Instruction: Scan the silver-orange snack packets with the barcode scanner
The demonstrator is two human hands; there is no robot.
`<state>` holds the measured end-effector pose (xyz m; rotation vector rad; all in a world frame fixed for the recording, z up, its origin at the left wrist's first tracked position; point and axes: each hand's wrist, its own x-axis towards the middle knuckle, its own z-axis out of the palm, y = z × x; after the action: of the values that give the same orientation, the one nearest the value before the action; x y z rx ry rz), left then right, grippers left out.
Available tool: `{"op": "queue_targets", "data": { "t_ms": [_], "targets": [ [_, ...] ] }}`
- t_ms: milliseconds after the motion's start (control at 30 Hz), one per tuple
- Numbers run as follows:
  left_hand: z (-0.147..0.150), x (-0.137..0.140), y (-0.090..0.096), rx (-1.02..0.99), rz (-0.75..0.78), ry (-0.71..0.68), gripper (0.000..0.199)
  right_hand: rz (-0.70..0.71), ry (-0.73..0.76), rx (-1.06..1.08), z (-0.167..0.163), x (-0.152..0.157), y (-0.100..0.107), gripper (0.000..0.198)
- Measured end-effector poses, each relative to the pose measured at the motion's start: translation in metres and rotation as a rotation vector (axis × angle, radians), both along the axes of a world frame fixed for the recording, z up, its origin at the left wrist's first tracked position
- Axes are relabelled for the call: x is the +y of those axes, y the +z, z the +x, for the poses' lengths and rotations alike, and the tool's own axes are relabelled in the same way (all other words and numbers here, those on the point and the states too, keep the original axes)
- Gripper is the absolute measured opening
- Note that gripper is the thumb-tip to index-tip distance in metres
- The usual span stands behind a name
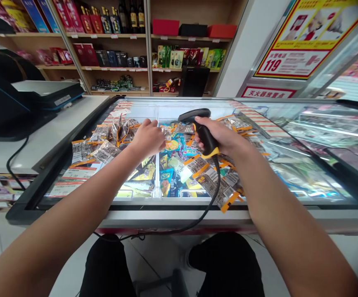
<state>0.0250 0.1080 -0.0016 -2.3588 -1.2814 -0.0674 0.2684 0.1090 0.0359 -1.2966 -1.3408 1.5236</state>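
My right hand [219, 134] is wrapped round a black and yellow barcode scanner [208, 138], its head pointing left over the freezer's glass top. The scanner's cable [217, 181] hangs down in a curve and runs left along the front edge. My left hand [150, 138] is closed just left of the scanner, with a bit of a small clear packet [167, 133] showing at its fingers. Most of that packet is hidden. Packets with orange edges and barcode labels lie in a left pile [106, 142] and a right pile [216, 181] on the glass.
Under the glass of the chest freezer [185, 202] lie colourful frozen packs [177, 171]. A till counter [88, 107] with black equipment stands on the left, a person beside it. Shelves [112, 35] of boxes and bottles line the back. Black-trousered legs [228, 260] are below the freezer edge.
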Motion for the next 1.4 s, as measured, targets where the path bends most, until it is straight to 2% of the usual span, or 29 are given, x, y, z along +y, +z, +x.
{"op": "queue_targets", "data": {
  "t_ms": [100, 200, 300, 467, 667, 833, 967, 1067, 1167, 1300, 1400],
  "targets": [
    [0.0, 0.003, 0.003, -0.121, -0.027, -0.018, 0.031, 0.032, 0.016, -0.006, -0.001, 0.001, -0.003, 0.034],
    [-0.008, 0.012, -0.005, -0.244, -0.17, -0.068, 0.044, 0.004, 0.043, -0.004, 0.001, 0.002, -0.003, 0.035],
    [-0.025, 0.023, -0.015, -0.275, -0.289, -0.115, 0.052, -0.043, 0.106, -0.031, 0.004, -0.001, 0.0, 0.036],
    [-0.041, 0.032, -0.022, -0.336, -0.379, -0.087, 0.061, -0.072, 0.181, -0.129, 0.003, -0.009, 0.001, 0.041],
    [-0.037, 0.028, -0.018, -0.403, -0.426, -0.036, 0.075, -0.09, 0.175, -0.182, 0.0, -0.012, 0.0, 0.04],
    [-0.035, 0.025, -0.014, -0.371, -0.447, -0.015, 0.069, -0.1, 0.217, -0.178, 0.001, -0.011, 0.001, 0.042],
    [-0.034, 0.024, -0.013, -0.351, -0.435, -0.036, 0.069, -0.121, 0.181, -0.183, 0.0, -0.012, 0.001, 0.039],
    [-0.032, 0.02, -0.008, -0.287, -0.41, -0.031, 0.062, -0.098, 0.156, -0.171, 0.002, -0.009, 0.0, 0.039],
    [-0.03, 0.017, 0.0, -0.218, -0.311, 0.049, 0.048, -0.058, 0.099, -0.082, 0.004, -0.003, -0.001, 0.038],
    [-0.032, 0.016, 0.005, -0.163, -0.153, 0.193, 0.036, 0.005, -0.05, 0.032, 0.007, 0.003, 0.004, 0.036],
    [-0.028, 0.014, 0.005, -0.182, -0.085, 0.172, 0.035, 0.069, -0.107, 0.061, 0.008, 0.004, 0.009, 0.039]
  ]
}}
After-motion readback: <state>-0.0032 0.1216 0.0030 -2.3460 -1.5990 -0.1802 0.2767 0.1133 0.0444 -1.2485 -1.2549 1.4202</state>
